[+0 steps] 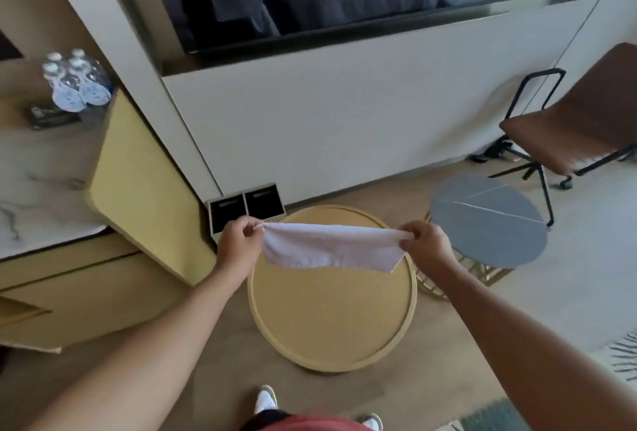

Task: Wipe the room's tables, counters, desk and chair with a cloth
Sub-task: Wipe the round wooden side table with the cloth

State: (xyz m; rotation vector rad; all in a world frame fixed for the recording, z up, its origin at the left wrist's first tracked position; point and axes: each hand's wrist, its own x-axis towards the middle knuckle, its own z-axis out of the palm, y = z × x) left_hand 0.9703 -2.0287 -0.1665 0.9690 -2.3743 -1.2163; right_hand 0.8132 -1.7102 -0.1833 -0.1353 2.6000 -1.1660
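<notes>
— What is seen left of the left hand (238,241)?
— Water bottles (77,81) are stood on a marble counter (41,186).
— And between the hands?
— A white cloth (331,247) is stretched above a round yellow table (332,313); one corner is pinched by curled left fingers, the other by the right hand (425,245).
— Right of it?
— A grey round table (489,220) and brown chair (579,127) are seen.

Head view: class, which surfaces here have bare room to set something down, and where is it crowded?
The round yellow table shows bare top below the cloth held by the left hand and right hand. The grey round table is bare. The marble counter is crowded at its far end by water bottles.
</notes>
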